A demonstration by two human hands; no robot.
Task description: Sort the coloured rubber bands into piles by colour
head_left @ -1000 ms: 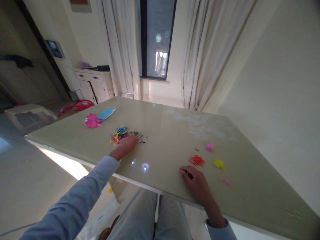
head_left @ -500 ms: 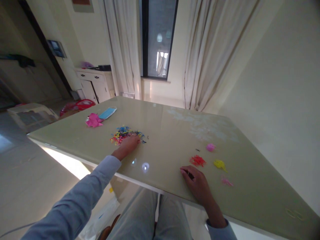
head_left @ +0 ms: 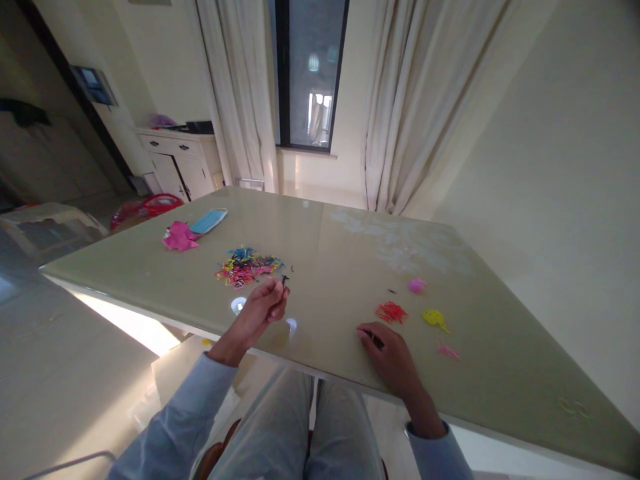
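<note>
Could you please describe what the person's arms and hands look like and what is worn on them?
Both arms wear long, light grey-blue fabric sleeves with plain cuffs ending at the wrists. The left hand and right hand are bare: no gloves, and no rings, watch or markings that I can make out.

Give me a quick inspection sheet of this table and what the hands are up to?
Surface: glossy pale green table, light glare near the front edge.
Job's things: mixed pile of coloured bits; small sorted heaps: red, yellow, pink, pale pink.
Clutter: blue face mask, crumpled pink paper.
Hands: left hand lifted, pinching a small dark bit; right hand resting on the table over dark bits.
Cables: nothing seen.
Surroundings: window, curtains, white cabinet.
</note>
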